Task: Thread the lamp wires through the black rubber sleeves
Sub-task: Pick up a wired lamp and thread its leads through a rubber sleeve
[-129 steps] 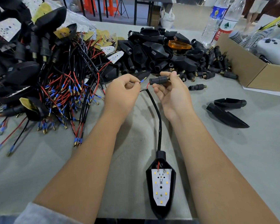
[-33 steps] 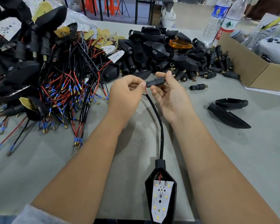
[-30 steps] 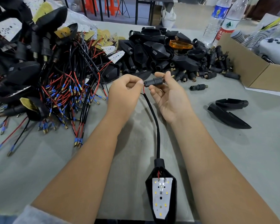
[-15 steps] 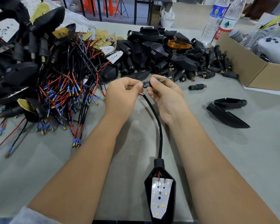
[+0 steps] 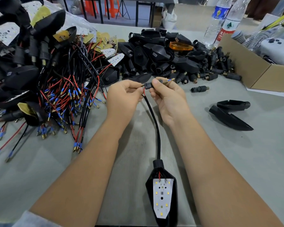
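A workroom seen past the far edge of a grey work table (image 5: 261,161)

The table top is pale grey-green and matt, evenly lit by soft light with faint shadows. Beyond its far edge lies a smooth light floor (image 5: 192,15). On that floor stand dark metal table legs (image 5: 100,9), orange plastic stools (image 5: 111,7) behind them, and a thin black tripod (image 5: 123,10). A brown carton (image 5: 156,15) and a white sack (image 5: 169,18) sit against a black post at the middle of the far side. At the upper right the background turns dark brown and is too blurred to make out.
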Action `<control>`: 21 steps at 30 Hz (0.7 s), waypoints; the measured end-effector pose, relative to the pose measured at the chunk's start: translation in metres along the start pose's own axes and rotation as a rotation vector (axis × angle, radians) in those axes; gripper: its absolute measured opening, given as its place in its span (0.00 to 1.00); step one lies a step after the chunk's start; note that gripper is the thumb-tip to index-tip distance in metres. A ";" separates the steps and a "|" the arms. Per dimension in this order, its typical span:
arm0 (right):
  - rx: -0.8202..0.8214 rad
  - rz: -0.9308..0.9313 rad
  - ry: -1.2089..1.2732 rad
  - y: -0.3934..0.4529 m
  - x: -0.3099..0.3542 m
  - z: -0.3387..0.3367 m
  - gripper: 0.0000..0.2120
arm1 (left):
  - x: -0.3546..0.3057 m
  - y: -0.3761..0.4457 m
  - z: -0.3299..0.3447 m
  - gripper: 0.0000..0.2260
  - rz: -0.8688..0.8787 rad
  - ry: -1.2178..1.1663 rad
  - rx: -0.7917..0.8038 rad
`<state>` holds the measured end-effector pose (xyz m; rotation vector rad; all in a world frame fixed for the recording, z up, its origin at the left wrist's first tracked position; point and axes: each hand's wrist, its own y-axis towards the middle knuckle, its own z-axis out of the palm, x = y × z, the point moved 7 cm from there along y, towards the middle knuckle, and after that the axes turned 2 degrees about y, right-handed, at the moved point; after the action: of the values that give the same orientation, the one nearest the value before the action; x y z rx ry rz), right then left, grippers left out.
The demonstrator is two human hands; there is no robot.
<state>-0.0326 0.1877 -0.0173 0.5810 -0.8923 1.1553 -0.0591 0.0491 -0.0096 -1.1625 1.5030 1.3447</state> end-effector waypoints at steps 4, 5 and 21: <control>0.003 -0.022 -0.044 -0.001 0.000 0.000 0.05 | -0.004 -0.001 0.002 0.12 0.057 0.068 0.018; -0.002 -0.021 -0.040 -0.001 0.001 0.000 0.05 | -0.005 -0.001 0.002 0.11 0.062 0.072 0.025; -0.014 -0.035 -0.074 -0.001 0.002 -0.002 0.05 | -0.008 -0.008 0.007 0.06 0.158 0.327 0.030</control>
<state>-0.0310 0.1899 -0.0165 0.6291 -0.9488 1.1014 -0.0498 0.0569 -0.0048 -1.3143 1.8754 1.2724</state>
